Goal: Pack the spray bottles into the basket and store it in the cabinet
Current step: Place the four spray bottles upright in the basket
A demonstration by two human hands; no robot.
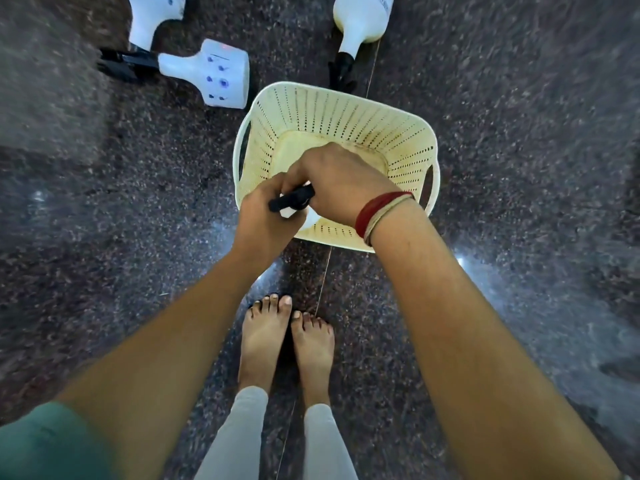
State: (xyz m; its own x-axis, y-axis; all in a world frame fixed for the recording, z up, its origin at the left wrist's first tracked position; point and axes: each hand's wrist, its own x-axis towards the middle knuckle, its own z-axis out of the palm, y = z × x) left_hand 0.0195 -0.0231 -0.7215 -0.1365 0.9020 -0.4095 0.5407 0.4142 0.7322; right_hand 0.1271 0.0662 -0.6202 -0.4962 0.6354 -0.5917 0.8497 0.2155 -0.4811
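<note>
A cream perforated basket (408,133) stands on the dark speckled floor. Over its near left corner my left hand (263,220) and my right hand (339,181) both grip the black trigger head of a white spray bottle (292,199); the hands hide most of the bottle. Beyond the basket, three more white spray bottles lie on the floor: one (207,72) at the upper left with a black head, another (152,15) above it at the frame's top edge, and a third (360,19) at the top centre with its black nozzle pointing at the basket.
My bare feet (287,344) stand close in front of the basket. A thin floor joint (322,289) runs between them and under the basket. No cabinet is in view.
</note>
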